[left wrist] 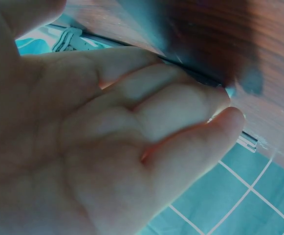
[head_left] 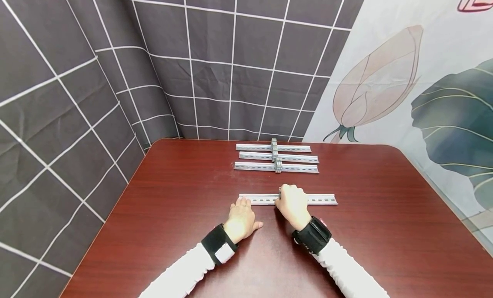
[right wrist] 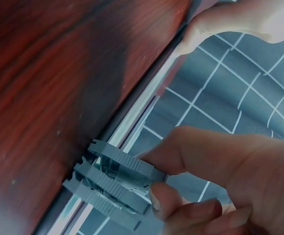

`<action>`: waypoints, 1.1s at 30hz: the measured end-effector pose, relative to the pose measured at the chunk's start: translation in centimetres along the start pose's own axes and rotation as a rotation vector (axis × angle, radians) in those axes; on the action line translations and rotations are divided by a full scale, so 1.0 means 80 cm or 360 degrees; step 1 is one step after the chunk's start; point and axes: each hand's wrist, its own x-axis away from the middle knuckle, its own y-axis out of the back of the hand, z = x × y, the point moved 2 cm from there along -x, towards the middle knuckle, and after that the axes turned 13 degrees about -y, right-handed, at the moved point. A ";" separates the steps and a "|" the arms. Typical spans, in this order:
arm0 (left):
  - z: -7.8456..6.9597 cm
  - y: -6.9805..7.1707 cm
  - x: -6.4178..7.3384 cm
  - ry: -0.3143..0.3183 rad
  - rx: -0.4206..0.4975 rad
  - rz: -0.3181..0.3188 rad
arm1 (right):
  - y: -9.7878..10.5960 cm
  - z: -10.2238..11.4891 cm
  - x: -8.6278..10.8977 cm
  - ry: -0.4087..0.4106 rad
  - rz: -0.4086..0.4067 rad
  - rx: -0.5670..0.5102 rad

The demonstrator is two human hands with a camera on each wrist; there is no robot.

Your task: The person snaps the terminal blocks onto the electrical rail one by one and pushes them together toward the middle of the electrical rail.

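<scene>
A slotted metal DIN rail (head_left: 322,199) lies crosswise on the table before me. On its left end the fingers of my left hand (head_left: 241,217) rest nearly straight, with the thumb spread to the side. My right hand (head_left: 294,206) is at the rail's middle, fingers curled. In the right wrist view, grey ridged plastic terminal clips (right wrist: 124,159) stand side by side across the rail, and the thumb and a finger pinch the outer ends of the nearest. From the head view, the right hand mostly hides these clips.
Farther back, three similar rails (head_left: 254,166) lie in parallel rows, each bearing grey clips (head_left: 278,165) near its middle. The reddish-brown table (head_left: 173,195) meets a grey gridded curtain (head_left: 208,84) behind and at left, and a flower-printed cloth (head_left: 327,118) at right.
</scene>
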 end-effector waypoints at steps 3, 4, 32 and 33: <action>-0.001 0.000 0.000 -0.0006 -0.0001 0.0014 | 0.002 -0.002 0.001 -0.0016 0.0003 0.0012; -0.001 -0.001 -0.001 -0.0008 -0.0003 0.0020 | 0.002 -0.003 0.001 -0.0018 0.0002 0.0015; -0.002 -0.002 0.000 -0.0007 -0.0017 0.0009 | 0.002 -0.023 0.001 -0.0041 -0.0092 0.0115; -0.002 -0.002 0.000 -0.0007 -0.0021 0.0001 | 0.001 -0.023 0.001 -0.0032 -0.0065 0.0108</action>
